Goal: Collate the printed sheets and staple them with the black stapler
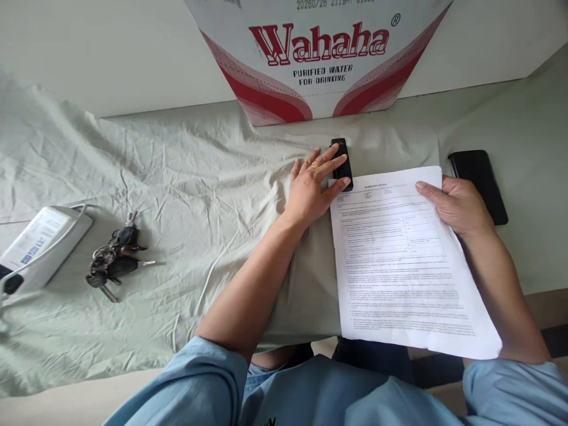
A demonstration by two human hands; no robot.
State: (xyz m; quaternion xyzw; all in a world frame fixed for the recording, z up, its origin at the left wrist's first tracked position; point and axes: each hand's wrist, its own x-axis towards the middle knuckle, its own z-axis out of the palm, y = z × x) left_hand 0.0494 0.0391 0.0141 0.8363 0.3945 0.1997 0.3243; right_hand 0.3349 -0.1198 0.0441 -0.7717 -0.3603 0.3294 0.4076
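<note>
My left hand (312,186) lies palm down with its fingers spread, their tips resting on a small black oblong block (342,171). What kind of thing the block is, I cannot make out. Its near end meets the top left corner of a printed sheet of paper (390,266) headed "Overleaf Notes". My right hand (464,204) pinches the sheet's upper right edge, thumb on top and fingers underneath, out of sight. The sheet's lower end hangs past the table edge above my lap. Just beyond my right hand lies a black phone-like slab (479,177), partly covered by it.
A Wahaha water carton (323,59) stands at the back against a white surface. On the left are a bunch of keys (115,257) and a white box-shaped device with a cable (44,248). Wrinkled pale green cloth (177,296) covers the table.
</note>
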